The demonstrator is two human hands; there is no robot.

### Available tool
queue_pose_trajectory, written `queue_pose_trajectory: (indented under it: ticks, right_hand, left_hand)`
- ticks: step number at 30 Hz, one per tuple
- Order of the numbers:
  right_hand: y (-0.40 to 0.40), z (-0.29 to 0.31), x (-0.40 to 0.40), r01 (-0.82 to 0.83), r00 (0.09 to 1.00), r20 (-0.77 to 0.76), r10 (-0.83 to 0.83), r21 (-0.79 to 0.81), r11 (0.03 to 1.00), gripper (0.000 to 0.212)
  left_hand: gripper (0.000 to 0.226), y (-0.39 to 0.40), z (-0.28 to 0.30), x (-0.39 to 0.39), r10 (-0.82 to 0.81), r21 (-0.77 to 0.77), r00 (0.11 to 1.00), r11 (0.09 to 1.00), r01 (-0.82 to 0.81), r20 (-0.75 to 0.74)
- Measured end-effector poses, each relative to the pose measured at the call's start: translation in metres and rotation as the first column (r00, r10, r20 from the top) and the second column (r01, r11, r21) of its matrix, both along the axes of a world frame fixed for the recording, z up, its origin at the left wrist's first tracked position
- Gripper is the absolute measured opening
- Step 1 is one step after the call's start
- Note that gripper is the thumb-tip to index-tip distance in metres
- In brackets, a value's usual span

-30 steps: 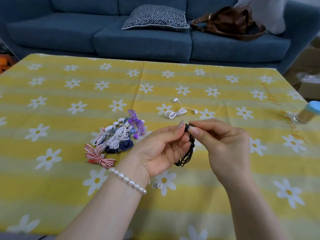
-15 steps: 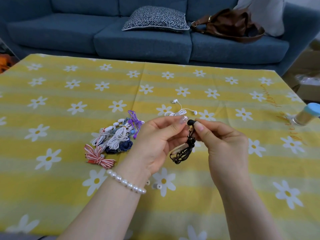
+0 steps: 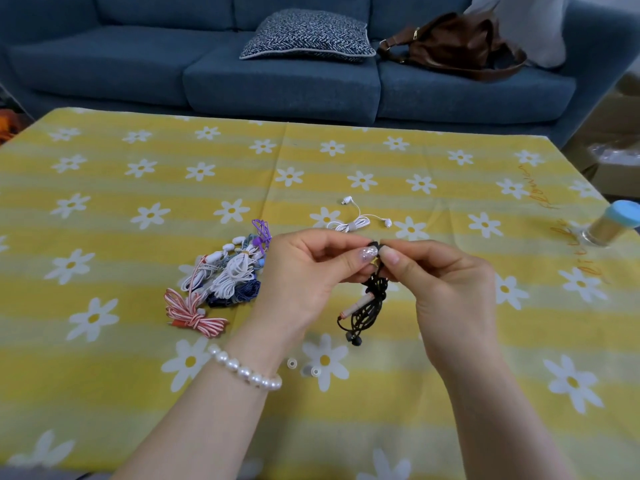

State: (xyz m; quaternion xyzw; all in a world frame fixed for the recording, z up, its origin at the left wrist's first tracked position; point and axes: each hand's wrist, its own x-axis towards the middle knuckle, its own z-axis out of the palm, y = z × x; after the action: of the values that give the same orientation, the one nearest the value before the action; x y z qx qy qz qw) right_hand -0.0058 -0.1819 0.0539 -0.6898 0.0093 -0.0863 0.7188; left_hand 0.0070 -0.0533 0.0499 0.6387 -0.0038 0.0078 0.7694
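Head-worn view, looking forward and down, close over table [image 3: 104, 393]

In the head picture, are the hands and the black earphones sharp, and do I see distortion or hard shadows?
Head view, centre: left hand, right hand and black earphones fairly sharp. Head view, light: soft, even, no hard shadows. Head view, edges: tablecloth border bends, blue-lidded jar looks smeared.

A cable pile [image 3: 225, 278], white earphones [image 3: 353, 225] beyond — blue-lidded jar [image 3: 613, 226] well apart.
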Motion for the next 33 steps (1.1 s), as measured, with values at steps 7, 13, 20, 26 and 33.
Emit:
queue_pose_trajectory:
  ticks: [7,13,20,26,33]
  right_hand:
    - [-0.002,-0.008,0.003,-0.033,0.996,-0.076,0.038,0.055,0.998,0.013]
    - [-0.001,-0.009,0.004,-0.046,0.99,-0.123,0.064,0.141,0.989,0.009]
    - [0.001,-0.015,0.003,0.015,0.98,-0.197,0.026,0.202,0.979,0.013]
    - [-0.003,-0.011,0.004,0.015,0.982,-0.187,0.035,0.263,0.965,0.011]
    - [0.0,-0.008,0.002,-0.048,0.989,-0.123,0.076,0.213,0.976,0.01]
  left_hand:
    - [0.019,0.001,0.001,-0.002,-0.01,0.165,0.995,0.986,-0.007,0.101]
    - [0.021,-0.004,-0.002,-0.003,0.016,0.184,0.995,0.982,-0.034,0.098]
    - [0.018,-0.008,-0.007,-0.004,0.005,0.125,1.0,0.992,-0.009,0.03]
    - [0.012,-0.007,-0.005,0.0,-0.15,-0.268,0.964,0.959,0.088,-0.218]
    - [0.01,-0.007,-0.006,0.001,-0.246,-0.507,0.882,0.862,0.009,-0.402]
